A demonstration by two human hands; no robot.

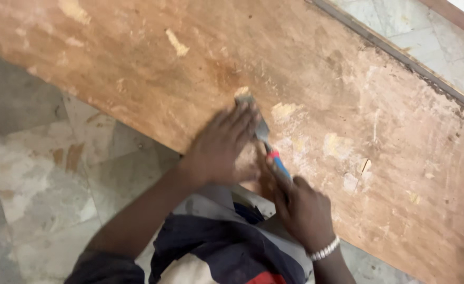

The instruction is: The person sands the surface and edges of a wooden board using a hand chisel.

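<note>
A large brown plywood board [190, 58] lies slanted across the view, its face scuffed with pale filler patches. My right hand [301, 209], with a white bead bracelet at the wrist, grips the blue and red handle of a putty knife [266, 139]. The blade points up and left, its tip carrying pale filler on the board. My left hand [221, 144] lies flat over the blade, fingers pressing it down against the wood near the board's near edge.
Grey and beige stone floor tiles [37, 163] show at the left below the board. A dark strip [400, 52] runs along the board's far edge, with more tiles beyond. My dark and white clothing [227, 242] fills the bottom centre.
</note>
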